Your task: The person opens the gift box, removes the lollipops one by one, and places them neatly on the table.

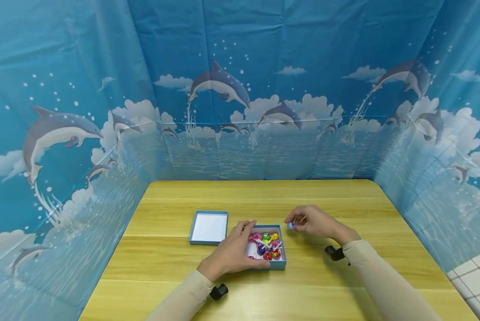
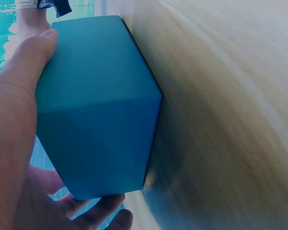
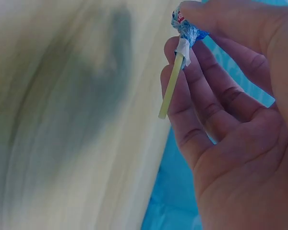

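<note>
A blue box with a white inside stands on the table, holding several lollipops in pink, green, yellow, purple and red wrappers. My left hand grips this box from its left, thumb along the near side and fingers at the far side; the left wrist view shows the blue outer walls between thumb and fingers. Just right of the box, above the table, my right hand pinches a blue-wrapped lollipop by its head. Its pale yellow stick points down past the fingers in the right wrist view.
A shallow blue box lid lies with its white inside up, left of the box. The yellow wooden table ends at a blue dolphin-print curtain at the back and sides. White tiles show at the far right.
</note>
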Action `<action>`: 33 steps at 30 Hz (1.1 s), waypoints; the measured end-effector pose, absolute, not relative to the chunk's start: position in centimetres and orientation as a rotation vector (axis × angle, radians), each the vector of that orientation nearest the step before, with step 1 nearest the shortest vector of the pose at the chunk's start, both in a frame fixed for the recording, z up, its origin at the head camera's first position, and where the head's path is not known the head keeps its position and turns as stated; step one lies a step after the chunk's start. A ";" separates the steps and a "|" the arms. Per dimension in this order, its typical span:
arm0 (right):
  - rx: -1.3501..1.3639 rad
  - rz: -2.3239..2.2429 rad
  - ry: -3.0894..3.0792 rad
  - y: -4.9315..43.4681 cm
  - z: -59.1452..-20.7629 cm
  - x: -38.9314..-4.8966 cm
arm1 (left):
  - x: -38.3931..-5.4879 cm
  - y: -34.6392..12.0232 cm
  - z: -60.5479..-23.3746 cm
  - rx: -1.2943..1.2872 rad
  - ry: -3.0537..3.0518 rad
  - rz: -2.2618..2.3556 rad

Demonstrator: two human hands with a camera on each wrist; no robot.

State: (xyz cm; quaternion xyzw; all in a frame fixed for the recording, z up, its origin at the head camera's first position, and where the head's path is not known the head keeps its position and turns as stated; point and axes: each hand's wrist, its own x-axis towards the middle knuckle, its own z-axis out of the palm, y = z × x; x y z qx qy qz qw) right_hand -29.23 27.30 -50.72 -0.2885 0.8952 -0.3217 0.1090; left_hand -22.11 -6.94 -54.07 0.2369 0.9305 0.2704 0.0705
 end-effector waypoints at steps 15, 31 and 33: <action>-0.751 -0.957 2.666 27.8 -53.4 -29.9 | -22.1 -6.9 -54.4 0.711 2.777 0.837; -0.726 -0.955 2.682 27.8 -53.9 -30.2 | -22.2 -7.1 -54.3 0.716 2.775 0.859; -0.725 -0.955 2.676 27.8 -53.9 -30.3 | -22.2 -7.2 -54.3 0.715 2.774 0.859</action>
